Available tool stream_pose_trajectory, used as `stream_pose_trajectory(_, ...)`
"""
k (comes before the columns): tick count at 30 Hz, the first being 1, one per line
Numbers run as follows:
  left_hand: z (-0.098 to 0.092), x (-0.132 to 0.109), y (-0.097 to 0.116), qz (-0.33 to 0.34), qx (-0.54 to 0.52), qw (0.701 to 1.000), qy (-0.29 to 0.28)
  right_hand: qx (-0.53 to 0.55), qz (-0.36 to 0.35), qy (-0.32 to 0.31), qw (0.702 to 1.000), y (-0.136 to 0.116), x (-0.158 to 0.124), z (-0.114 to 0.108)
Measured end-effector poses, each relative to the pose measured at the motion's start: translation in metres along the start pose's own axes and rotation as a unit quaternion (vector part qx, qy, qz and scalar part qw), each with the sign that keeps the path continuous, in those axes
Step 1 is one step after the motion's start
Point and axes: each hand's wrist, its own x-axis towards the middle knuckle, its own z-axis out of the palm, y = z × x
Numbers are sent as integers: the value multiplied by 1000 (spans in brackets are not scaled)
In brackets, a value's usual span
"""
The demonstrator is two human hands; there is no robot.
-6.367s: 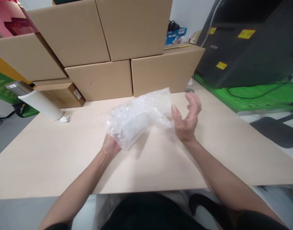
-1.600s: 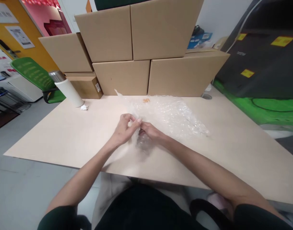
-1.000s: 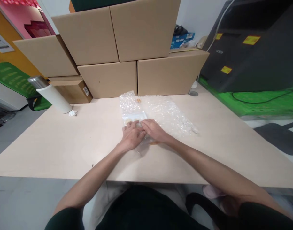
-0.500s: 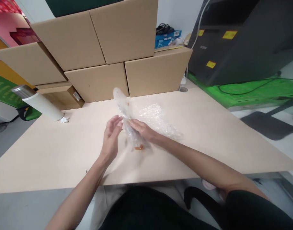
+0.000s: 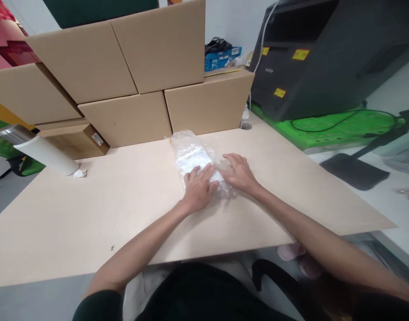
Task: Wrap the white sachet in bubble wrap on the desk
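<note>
**Hands**
- Left hand (image 5: 199, 191): palm down, fingers stretched out flat and a little apart. It presses on the near end of the bubble wrap (image 5: 191, 154) and grips nothing.
- Right hand (image 5: 238, 173): palm down, fingers splayed flat on the wrap's right edge, just beside the left hand. It grips nothing.
- Both hands lie side by side, fingertips pointing away from the person.

**Bubble wrap**
- A clear sheet gathered into a narrow oblong packet, lying flat near the middle of the surface (image 5: 90, 209).
- It runs from under the hands toward the boxes. Whether anything is inside it cannot be told.

**Surface**
- Pale wood-grain top.
- At its far left stands a white tumbler (image 5: 45, 151) with a steel lid, and a crumpled paper scrap (image 5: 80, 173) touches its base.
- A small box (image 5: 73, 140) with a printed label stands just behind the tumbler.

**Room**
- Cardboard boxes (image 5: 140, 67), plain brown, are stacked in two tiers along the back edge of the surface.
- A blue basket (image 5: 221, 58) sits behind the stack, on the right.
- A black machine (image 5: 324, 53) with yellow labels stands to the right of the surface, on a green mat (image 5: 341, 129).
- A dark cable (image 5: 324, 127) loops over the mat
</note>
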Motion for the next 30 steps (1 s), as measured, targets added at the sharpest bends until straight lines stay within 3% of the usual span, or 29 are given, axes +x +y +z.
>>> stream_pose_trajectory(3, 10, 5, 1, 17, 44, 999, -20, 130, 89, -63, 985, 5, 7, 5)
stream_pose_trajectory(5, 14, 6, -1, 31, 58, 998, -13, 193, 125, -68, 971, 2, 16, 12)
stream_pose_trajectory(13, 14, 2, -9, 50, 51, 997, 3, 275, 188, -119, 935, -29, 58, 32)
stream_pose_trajectory(19, 10, -10, -20, 104, -4, 995, -7, 405, 237, -172, 866, -50, 61, 28)
stream_pose_trajectory(22, -9, -12, -26, 137, -42, 987, 69, 443, 237, -191, 843, -56, 50, 24)
stream_pose_trajectory(24, -34, -10, -31, 112, -26, 981, 154, 461, 219, -232, 828, -59, 37, 18)
stream_pose_trajectory(26, -63, -8, -38, 71, -3, 978, 197, 456, 182, -293, 820, -62, 23, 7)
stream_pose_trajectory(28, -90, -9, -48, 28, -41, 983, 179, 431, 127, -349, 822, -66, 11, -6)
stream_pose_trajectory(30, -105, -15, -58, 6, -191, 979, 68, 424, 79, -355, 830, -73, 4, -18)
